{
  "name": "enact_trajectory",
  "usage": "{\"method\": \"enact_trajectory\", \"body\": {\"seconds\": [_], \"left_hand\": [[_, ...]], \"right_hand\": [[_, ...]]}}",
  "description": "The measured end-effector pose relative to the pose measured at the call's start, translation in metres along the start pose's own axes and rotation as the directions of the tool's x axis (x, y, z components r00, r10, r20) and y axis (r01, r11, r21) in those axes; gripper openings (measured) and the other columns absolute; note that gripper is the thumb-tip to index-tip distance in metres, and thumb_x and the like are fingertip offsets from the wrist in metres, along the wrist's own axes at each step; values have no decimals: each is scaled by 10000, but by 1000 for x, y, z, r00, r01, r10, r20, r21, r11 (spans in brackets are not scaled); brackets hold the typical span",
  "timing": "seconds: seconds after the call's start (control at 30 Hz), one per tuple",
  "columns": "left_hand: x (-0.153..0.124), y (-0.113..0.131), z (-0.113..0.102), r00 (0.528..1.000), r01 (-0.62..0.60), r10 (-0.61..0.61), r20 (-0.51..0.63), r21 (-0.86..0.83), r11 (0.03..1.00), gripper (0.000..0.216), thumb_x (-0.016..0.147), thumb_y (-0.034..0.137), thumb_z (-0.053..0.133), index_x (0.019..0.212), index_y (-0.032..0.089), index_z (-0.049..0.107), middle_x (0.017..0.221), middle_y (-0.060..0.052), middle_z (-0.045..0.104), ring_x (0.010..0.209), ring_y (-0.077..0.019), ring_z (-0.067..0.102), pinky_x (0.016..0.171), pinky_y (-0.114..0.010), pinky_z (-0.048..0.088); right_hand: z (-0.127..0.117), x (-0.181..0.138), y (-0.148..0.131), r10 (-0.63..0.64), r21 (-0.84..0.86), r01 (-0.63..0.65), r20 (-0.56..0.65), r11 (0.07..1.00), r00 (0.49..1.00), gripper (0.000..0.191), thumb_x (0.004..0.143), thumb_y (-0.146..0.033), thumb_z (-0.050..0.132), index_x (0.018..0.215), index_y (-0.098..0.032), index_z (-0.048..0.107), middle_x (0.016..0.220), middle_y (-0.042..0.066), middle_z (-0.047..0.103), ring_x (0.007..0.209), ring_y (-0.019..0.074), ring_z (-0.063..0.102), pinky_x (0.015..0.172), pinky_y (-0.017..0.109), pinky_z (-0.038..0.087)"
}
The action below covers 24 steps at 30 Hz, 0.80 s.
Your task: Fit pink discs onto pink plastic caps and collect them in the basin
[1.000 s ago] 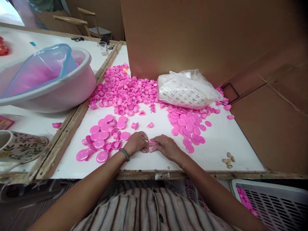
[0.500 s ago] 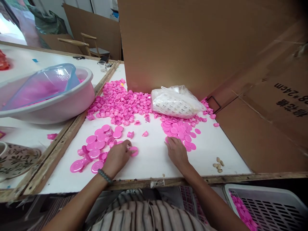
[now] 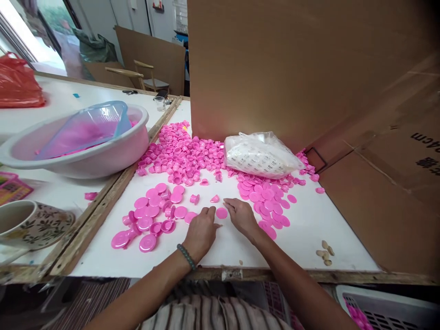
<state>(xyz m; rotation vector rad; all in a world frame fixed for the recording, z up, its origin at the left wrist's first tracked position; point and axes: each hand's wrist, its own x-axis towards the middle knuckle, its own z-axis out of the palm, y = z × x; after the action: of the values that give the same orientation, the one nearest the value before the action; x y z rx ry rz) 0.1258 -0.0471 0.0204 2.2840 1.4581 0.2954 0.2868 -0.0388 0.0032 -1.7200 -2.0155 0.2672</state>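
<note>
A small pink toy saucer (image 3: 222,213) lies flat on the white table between my two hands. My left hand (image 3: 202,233) is just left of it, palm down, with the thumb apart from the fingers and nothing seen in its grasp. My right hand (image 3: 243,219) reaches in from the right, fingers stretched leftward and spread, close to the saucer. Just beyond the saucer is a tiny pink toy cup (image 3: 215,198). Left of my left hand are pink saucers and cups in a loose cluster (image 3: 144,223). Flat pink saucers form a pile (image 3: 268,195) to the right.
Many pink cups are heaped (image 3: 185,153) at the back beside a white plastic bag (image 3: 259,156). Cardboard walls (image 3: 275,68) enclose the back and right. A wooden strip (image 3: 96,201) edges the left side, near a basin (image 3: 113,156) and mug (image 3: 41,224). Peanuts (image 3: 325,254) lie front right.
My left hand has moved right, away from the left cluster. My right hand has moved left from the saucer pile, and a single saucer now lies between both hands. The view has shifted left.
</note>
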Motion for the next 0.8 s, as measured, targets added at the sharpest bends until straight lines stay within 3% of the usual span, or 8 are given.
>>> {"method": "enact_trajectory", "body": {"seconds": [0.13, 0.27, 0.4, 0.5, 0.8], "left_hand": [[10, -6, 15, 1000, -20, 19, -20, -57, 998, 428, 740, 191, 607, 1130, 171, 431, 1006, -84, 554, 825, -212, 584, 634, -281, 420], [13, -12, 23, 998, -16, 5, -67, -160, 987, 503, 741, 165, 597, 1197, 180, 385, 1026, -76, 555, 823, -185, 585, 680, -282, 432], [14, -12, 25, 996, -19, -1, -84, -237, 971, 482, 755, 127, 552, 1204, 166, 380, 1039, -83, 569, 841, -179, 579, 718, -296, 442], [16, -12, 26, 996, -4, -21, -90, -273, 962, 469, 766, 108, 513, 1211, 155, 371, 1023, -85, 588, 827, -178, 580, 722, -307, 448], [17, -13, 31, 994, 19, -46, -97, -265, 964, 470, 753, 91, 498, 1202, 152, 372, 934, -70, 614, 809, -182, 576, 716, -311, 454]], "right_hand": [[3, 30, -7, -165, -60, 167, 32, 984, 986, 255, 855, -209, 463, 1078, -209, 587, 1005, 63, 586, 889, 160, 542, 625, 249, 455], [8, 46, -2, -224, -15, 228, 126, 974, 966, 140, 824, -161, 510, 794, -170, 646, 868, 41, 596, 816, 141, 541, 607, 232, 438], [7, 29, 6, -123, 149, 124, -13, 981, 992, 161, 842, -199, 504, 754, -157, 632, 818, 34, 602, 746, 121, 558, 649, 233, 453], [5, 7, 6, -136, 208, 139, -30, 968, 990, 176, 862, -186, 462, 819, -174, 632, 844, 35, 626, 777, 128, 577, 683, 241, 462], [15, -13, 0, -267, -94, 272, 59, 958, 962, 245, 837, -65, 390, 871, -172, 608, 806, 44, 641, 776, 157, 560, 676, 268, 424]]}}
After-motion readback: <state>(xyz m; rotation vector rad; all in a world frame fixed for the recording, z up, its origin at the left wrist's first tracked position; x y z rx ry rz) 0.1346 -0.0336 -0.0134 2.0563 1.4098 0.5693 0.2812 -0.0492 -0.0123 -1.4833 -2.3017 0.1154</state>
